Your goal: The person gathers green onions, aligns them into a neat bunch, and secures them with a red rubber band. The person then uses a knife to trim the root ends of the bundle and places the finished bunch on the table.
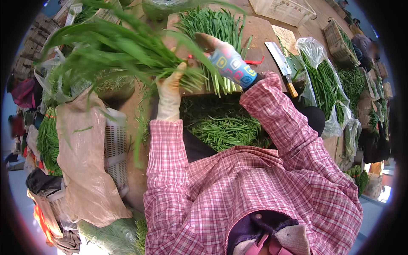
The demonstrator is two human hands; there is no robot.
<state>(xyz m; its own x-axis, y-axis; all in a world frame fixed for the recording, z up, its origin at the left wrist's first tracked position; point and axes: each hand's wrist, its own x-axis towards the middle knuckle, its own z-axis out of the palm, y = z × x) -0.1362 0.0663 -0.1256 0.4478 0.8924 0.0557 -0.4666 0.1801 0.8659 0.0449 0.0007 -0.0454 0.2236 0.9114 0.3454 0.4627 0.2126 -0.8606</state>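
Observation:
My left hand (170, 92), in a pale, stained glove, grips a bunch of long flat green leaves, probably garlic chives (127, 47). The leaves fan out to the left, blurred, and the cut stem ends point right. My right hand (228, 62), in a glove with coloured squares, is raised beside those stem ends. A leaf crosses in front of its fingers, so any hold is unclear. Under it, a pile of the same greens (213, 24) lies on a wooden board (258, 32). A red strip (255, 60) shows to the right of that hand.
A cleaver (279, 59) with a wooden handle lies at the board's right edge. Trimmings (226, 130) lie below the board. Bagged greens (322, 79) stand to the right. Leftward are a plastic sheet (83, 159) and a white crate (116, 153). Another crate (283, 11) sits beyond.

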